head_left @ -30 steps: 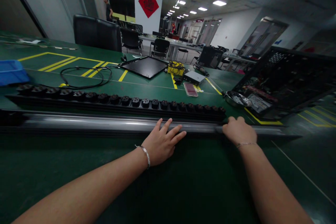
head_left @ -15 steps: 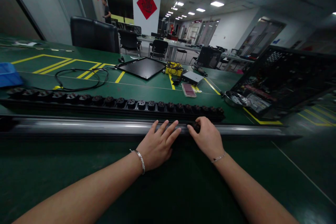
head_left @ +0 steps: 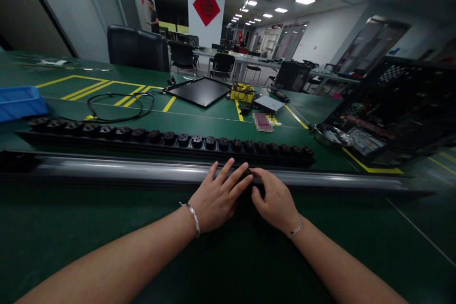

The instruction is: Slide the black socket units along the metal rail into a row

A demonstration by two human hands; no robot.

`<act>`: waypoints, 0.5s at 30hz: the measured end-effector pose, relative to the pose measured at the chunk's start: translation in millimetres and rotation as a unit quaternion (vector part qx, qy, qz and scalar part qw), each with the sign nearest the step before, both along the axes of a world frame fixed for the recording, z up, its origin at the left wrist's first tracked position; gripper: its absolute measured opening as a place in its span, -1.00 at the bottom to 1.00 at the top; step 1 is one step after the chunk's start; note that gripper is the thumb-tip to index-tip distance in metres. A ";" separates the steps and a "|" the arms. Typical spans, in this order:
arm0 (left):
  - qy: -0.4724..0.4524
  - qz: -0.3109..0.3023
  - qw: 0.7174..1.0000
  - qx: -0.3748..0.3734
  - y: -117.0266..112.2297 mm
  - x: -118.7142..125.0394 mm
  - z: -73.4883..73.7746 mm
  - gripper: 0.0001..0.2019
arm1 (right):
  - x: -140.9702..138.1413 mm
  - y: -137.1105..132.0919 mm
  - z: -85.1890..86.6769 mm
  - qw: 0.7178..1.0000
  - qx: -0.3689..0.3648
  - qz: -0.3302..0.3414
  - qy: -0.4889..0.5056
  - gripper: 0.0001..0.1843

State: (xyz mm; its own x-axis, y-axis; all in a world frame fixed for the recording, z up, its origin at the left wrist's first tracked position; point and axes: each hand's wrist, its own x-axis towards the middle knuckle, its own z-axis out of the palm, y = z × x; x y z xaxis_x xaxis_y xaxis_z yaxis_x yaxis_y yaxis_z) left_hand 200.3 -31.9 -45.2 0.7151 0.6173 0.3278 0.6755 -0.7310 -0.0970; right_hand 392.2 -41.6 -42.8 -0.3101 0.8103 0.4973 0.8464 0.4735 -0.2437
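Observation:
A long metal-grey rail with black edges lies across the green table in front of me. My left hand rests over it, fingers spread flat and pointing away. Beside it, my right hand touches the rail with its index fingertip close to the left fingertips. Its thumb stands apart from the index finger. A small dark piece shows partly between the two hands, mostly covered by fingers. Just behind the rail runs a black strip carrying a row of black sockets.
A blue bin stands at the left, near a looped black cable. Farther back lie a flat black panel, a yellow box with cables and a grey box. An open black case and a metal bowl stand right.
My right hand has moved left towards my left hand, and its thumb has come away from the black piece it pinched. The view has shifted slightly, so the surroundings sit farther right.

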 end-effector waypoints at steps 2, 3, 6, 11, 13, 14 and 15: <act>0.005 0.002 1.000 0.014 -0.3 0.0 -0.7 -0.43 | 0.8 1.1 -0.3 1.000 -0.003 0.013 -0.022 -0.56; 0.008 0.004 1.000 0.020 -0.4 0.1 -0.9 -0.44 | 1.5 1.7 -0.2 0.999 -0.004 0.016 -0.036 -0.54; 0.012 0.007 0.999 0.032 -0.4 0.5 -1.6 -0.43 | 2.9 2.7 0.0 0.996 0.009 0.025 -0.081 -0.50; 0.003 0.010 0.999 0.031 0.4 1.4 -1.8 -0.45 | -0.5 2.2 -2.2 0.990 0.026 0.013 -0.138 -0.40; -0.002 0.009 1.000 0.024 0.3 1.4 -0.9 -0.48 | -2.0 2.1 -3.2 0.988 0.021 0.000 -0.150 -0.38; -0.005 0.009 1.000 0.021 0.1 1.3 -0.3 -0.50 | -2.4 2.2 -3.4 0.988 0.017 -0.003 -0.156 -0.38; -0.010 0.010 1.000 0.018 -0.1 1.1 0.3 -0.52 | -2.6 2.3 -3.4 0.987 0.015 -0.004 -0.160 -0.40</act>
State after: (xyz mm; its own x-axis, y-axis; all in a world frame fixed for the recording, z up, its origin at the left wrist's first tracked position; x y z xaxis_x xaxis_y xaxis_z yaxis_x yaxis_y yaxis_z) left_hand 201.4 -32.1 -44.9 0.6959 0.6194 0.3634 0.6921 -0.7135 -0.1093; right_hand 389.5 -39.3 -46.2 -0.4489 0.8000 0.3982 0.8814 0.4696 0.0502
